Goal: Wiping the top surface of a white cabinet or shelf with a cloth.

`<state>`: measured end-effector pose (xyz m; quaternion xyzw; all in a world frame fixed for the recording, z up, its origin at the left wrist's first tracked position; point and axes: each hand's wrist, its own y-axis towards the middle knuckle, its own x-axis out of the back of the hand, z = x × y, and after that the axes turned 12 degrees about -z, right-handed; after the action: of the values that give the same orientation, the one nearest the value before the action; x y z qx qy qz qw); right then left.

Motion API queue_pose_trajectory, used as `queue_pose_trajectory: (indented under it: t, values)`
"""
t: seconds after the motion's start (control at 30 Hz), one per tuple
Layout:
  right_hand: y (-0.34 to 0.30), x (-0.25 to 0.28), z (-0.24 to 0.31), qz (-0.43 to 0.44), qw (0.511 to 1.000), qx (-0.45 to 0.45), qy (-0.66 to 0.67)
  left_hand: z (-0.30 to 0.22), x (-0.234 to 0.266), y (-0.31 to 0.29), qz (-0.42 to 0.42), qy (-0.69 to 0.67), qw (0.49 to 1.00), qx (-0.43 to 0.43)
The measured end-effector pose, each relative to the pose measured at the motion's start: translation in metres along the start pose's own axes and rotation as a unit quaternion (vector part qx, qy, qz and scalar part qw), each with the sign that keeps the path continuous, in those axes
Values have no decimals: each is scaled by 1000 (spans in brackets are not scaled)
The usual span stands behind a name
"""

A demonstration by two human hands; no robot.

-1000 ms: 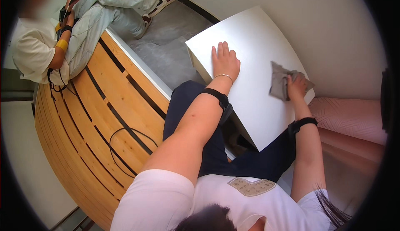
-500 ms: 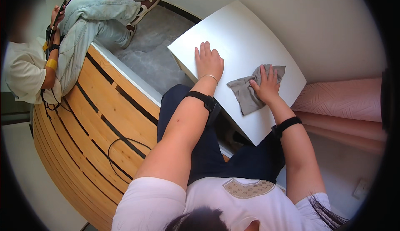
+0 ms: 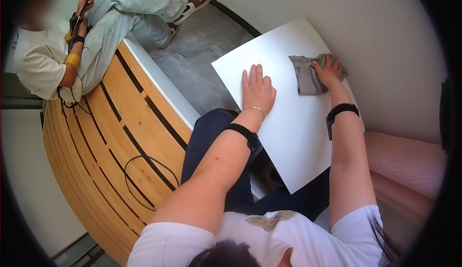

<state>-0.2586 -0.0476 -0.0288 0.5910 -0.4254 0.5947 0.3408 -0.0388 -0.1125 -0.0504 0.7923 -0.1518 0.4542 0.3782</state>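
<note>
A white tabletop stands in front of me, set at an angle. Flat on its left part rests my left hand, open and empty, fingers stretched out. My right hand presses a crumpled grey cloth against the far right part of the top, close to the wall side. Its fingers bend over the cloth and its thumb lies across it; part of the cloth is hidden under the palm. Both my forearms wear black straps.
A slatted wooden bench runs along the left, with a thin black cable looped on it. Another person sits at its far end, holding a dark phone-like device. Pink padded fabric lies beyond the table's right side.
My right hand has slid the cloth farther away across the tabletop toward its far right edge, and the cloth has bunched up. My left hand stays flat on the top. The view has shifted.
</note>
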Motion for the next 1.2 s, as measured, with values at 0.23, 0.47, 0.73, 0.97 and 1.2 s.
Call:
queue_pose_trajectory:
  t: [0.23,0.47,0.73,0.97,1.2]
  values:
    - [-3,-8,-8,-40,998,26,28,1,-4,0,5,24,1000,-6]
    - [-89,-8,-47,-23,991,114,66,-2,0,-1,-16,8,1000,1]
    - [-255,-16,-71,-21,979,193,69,3,-4,-2,-1,44,999,-11]
    - [-267,-16,-71,3,978,184,97,6,-3,-5,10,40,999,-12]
    - [-127,-17,-77,-54,994,60,74,-1,-3,0,-31,-11,999,-19]
